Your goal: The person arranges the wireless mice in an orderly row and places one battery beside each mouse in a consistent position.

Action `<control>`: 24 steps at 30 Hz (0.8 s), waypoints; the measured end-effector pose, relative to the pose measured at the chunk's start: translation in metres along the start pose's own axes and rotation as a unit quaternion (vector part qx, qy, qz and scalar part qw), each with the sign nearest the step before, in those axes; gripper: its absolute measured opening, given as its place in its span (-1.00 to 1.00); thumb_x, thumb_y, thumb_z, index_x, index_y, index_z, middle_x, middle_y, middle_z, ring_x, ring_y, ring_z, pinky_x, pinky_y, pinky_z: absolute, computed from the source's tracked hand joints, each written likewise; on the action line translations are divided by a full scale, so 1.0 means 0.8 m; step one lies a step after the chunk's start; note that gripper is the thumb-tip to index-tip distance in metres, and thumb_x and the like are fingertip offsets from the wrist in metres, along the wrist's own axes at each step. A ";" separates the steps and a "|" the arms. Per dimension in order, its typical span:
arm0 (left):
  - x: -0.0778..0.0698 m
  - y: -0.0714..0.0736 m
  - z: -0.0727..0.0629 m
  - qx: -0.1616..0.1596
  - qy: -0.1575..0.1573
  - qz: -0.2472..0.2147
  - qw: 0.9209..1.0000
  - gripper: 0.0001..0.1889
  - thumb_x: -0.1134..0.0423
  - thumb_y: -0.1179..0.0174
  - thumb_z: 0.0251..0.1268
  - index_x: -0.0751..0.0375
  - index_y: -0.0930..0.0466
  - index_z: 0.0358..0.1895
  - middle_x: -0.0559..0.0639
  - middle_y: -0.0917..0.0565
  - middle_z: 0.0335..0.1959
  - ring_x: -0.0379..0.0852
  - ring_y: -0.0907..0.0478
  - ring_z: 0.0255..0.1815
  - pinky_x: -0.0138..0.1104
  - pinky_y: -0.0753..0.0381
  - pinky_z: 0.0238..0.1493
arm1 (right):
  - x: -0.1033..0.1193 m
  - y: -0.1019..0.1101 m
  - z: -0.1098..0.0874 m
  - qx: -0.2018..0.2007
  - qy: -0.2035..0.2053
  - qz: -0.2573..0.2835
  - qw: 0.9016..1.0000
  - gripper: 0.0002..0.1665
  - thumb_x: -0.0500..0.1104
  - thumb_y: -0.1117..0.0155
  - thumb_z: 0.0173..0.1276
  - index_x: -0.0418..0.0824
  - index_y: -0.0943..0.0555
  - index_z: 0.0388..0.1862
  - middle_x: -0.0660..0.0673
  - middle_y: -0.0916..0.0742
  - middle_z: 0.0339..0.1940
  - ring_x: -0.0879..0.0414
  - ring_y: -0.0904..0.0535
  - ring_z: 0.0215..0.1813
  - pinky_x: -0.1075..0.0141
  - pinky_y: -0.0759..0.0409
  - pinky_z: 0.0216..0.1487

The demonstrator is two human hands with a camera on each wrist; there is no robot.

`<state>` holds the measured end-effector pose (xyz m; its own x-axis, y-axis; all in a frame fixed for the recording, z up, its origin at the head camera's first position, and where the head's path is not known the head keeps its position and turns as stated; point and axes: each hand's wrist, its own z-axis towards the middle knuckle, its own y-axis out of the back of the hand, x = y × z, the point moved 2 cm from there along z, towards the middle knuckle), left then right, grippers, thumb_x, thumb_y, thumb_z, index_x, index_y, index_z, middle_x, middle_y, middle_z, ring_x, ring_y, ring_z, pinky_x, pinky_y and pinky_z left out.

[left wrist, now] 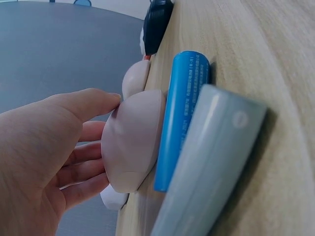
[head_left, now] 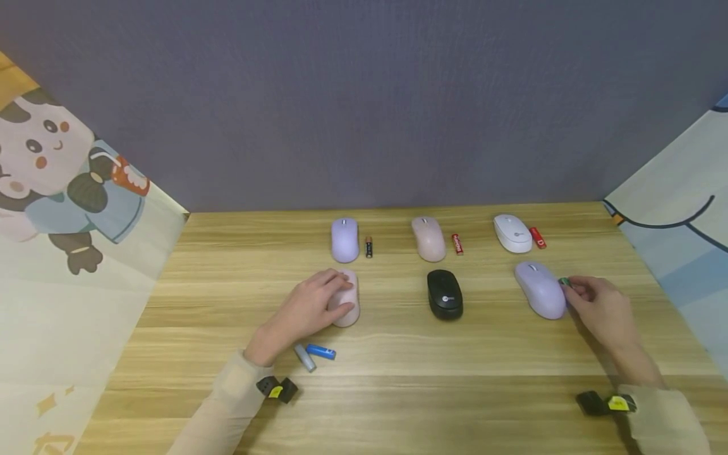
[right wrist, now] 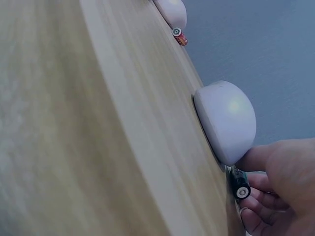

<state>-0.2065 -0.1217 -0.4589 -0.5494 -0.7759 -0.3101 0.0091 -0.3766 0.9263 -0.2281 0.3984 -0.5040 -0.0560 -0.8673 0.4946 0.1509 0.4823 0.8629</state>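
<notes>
My left hand [head_left: 304, 306] grips a pale pink computer mouse [head_left: 344, 309] on the wooden table, its thumb on one side and fingers on the other. In the left wrist view, a blue battery [left wrist: 183, 118] and a grey battery [left wrist: 209, 157] lie beside that mouse [left wrist: 133, 137]. On the right, my right hand [head_left: 608, 313] pinches a dark green battery [right wrist: 240, 184] by the side of a lilac mouse [head_left: 540, 291]. The thumb [right wrist: 253, 158] is right at that mouse's edge in the right wrist view.
A back row holds a lilac mouse [head_left: 344, 240] with a black-and-copper battery [head_left: 368, 247], a pink mouse [head_left: 429, 239] with a red battery [head_left: 457, 244], and a white mouse [head_left: 513, 233] with another red battery [head_left: 537, 238]. Between my hands sits a black mouse [head_left: 445, 294]. A grey panel [head_left: 392, 114] stands behind.
</notes>
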 end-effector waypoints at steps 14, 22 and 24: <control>0.003 -0.002 0.001 -0.004 -0.009 -0.001 1.000 -0.60 0.04 -0.41 0.33 0.20 -0.68 0.10 0.10 -0.69 0.12 0.08 -0.66 0.12 -0.09 -0.73 0.14 | 0.005 0.005 -0.009 -0.038 0.014 0.000 0.999 -0.54 -0.13 -0.21 0.56 -0.52 -0.56 0.18 -0.48 -0.64 -0.07 -0.28 -0.57 -0.11 0.36 -0.37 -0.28; 0.006 -0.003 0.001 0.004 0.002 -0.019 1.000 -0.61 0.03 -0.40 0.34 0.19 -0.68 0.09 0.09 -0.66 0.19 0.09 -0.61 0.21 -0.05 -0.68 0.23 | 0.015 0.016 -0.013 -0.071 0.041 0.042 0.996 -0.56 -0.12 -0.21 0.57 -0.45 -0.59 0.21 -0.42 -0.62 0.02 0.01 -0.56 -0.02 0.73 -0.26 -0.28; 0.006 -0.002 0.001 0.008 0.001 -0.019 1.000 -0.60 0.02 -0.40 0.35 0.19 -0.68 0.10 0.10 -0.66 0.20 0.10 -0.60 0.22 -0.05 -0.66 0.25 | 0.020 0.018 -0.015 -0.078 0.059 0.051 0.994 -0.58 -0.15 -0.24 0.55 -0.44 -0.60 0.20 -0.42 -0.63 0.03 0.00 -0.55 -0.01 0.75 -0.24 -0.26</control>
<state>-0.2101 -0.1247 -0.4618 -0.5475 -0.7623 -0.3452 -0.0257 -0.3970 0.9174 -0.2153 0.3899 -0.4848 0.0811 -0.8280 0.5548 0.3012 0.5510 0.7783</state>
